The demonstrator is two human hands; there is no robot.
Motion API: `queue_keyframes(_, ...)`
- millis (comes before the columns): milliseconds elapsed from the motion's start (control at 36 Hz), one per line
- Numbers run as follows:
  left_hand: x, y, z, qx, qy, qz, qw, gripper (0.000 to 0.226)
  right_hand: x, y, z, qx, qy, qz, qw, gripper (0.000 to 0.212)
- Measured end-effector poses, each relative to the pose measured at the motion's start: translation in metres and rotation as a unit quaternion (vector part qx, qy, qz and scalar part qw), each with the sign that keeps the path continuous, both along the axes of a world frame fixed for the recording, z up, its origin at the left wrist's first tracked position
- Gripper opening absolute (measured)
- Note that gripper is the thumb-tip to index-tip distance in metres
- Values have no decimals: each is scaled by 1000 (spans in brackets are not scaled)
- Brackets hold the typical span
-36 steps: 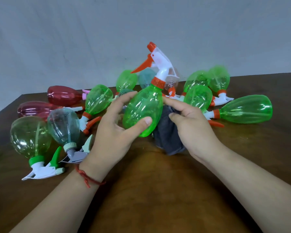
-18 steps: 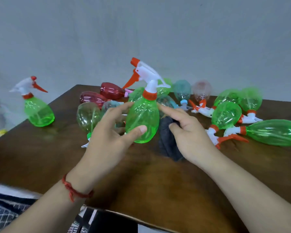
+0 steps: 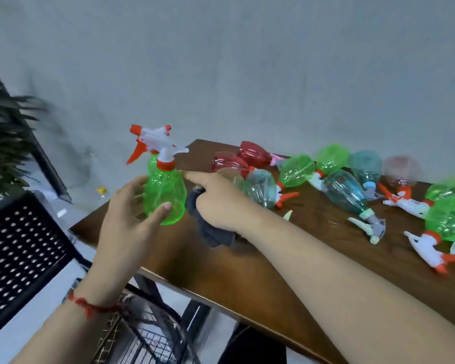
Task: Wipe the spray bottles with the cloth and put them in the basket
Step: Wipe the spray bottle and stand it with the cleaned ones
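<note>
Now my left hand [image 3: 126, 219] holds the bottle [image 3: 166, 190] upright; the basket [image 3: 153, 340] lies below, nearer me; my right hand [image 3: 218, 203] clutches the cloth [image 3: 210, 232].

The spray bottle [image 3: 166, 198] in my left hand [image 3: 124, 224] is translucent green, with a white head and an orange nozzle, trigger and collar. The cloth [image 3: 210, 232] is dark grey. My bracelet [image 3: 90, 307] is red. The table [image 3: 247, 279] is dark brown. Lying on it are red bottles [image 3: 255, 153], green bottles [image 3: 297, 170] and pale teal bottles [image 3: 344, 191]. The panel [image 3: 19, 253] is black with a grid of white dots.
</note>
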State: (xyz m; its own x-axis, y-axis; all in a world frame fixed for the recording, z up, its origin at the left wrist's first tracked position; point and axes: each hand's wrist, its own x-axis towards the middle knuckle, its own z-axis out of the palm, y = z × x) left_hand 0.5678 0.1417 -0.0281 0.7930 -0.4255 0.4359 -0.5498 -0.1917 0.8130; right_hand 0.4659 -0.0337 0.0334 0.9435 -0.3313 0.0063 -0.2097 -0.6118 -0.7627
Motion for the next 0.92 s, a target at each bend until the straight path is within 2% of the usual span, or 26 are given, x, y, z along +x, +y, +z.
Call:
queue_keyframes(111,44,10,-16,26,9,33,999,70,49,20,-4,-29,25,4,999,68)
queue_keyframes(222,84,12,-33,36,52,48,997,83,87,25,-7,-65,56,15,996,63)
queue_keyframes(278,95,9,-38,61,48,59,995,80,102,25,-8,-80,70,21,994,62)
queue_keyframes(417,112,2,-43,102,36,89,990,67,134,26,-17,-57,90,16,994,62)
queue_keyframes(639,130,-11,-49,121,27,112,986,70,164,25,-27,-27,84,16,996,77)
queue_keyframes(917,150,-50,-43,149,30,86,985,69,180,-7,-35,-10,80,-13,997,81)
